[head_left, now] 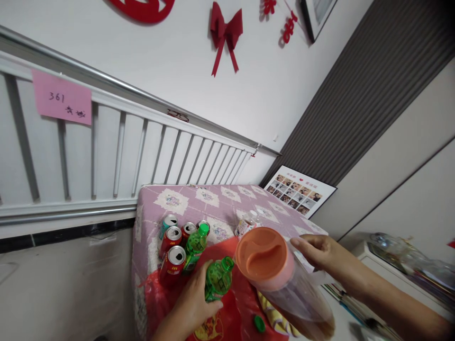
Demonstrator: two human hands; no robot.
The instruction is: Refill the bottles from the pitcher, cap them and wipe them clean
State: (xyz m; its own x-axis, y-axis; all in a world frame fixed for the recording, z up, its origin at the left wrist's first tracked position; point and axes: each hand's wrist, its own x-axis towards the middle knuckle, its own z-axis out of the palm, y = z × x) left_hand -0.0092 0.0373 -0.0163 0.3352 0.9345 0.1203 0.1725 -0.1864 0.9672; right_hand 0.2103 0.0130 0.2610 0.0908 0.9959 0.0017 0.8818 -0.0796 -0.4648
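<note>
My left hand [194,303] is wrapped round a green plastic bottle [217,278] with its mouth uncapped, held over a red cloth or bag [234,317]. My right hand [322,251] grips the handle side of a clear pitcher [284,284] with an orange lid [262,255]; brownish liquid sits in its lower part. The pitcher is tilted with its lid close beside the bottle's mouth. A loose green cap [259,323] lies on the red cloth below them.
A small table with a purple patterned cloth [213,199] carries several red and teal drink cans [174,246], a second green capped bottle [197,244] and a small lying bottle [246,224]. A white radiator [124,156] stands behind; a photo board [298,192] leans at the right.
</note>
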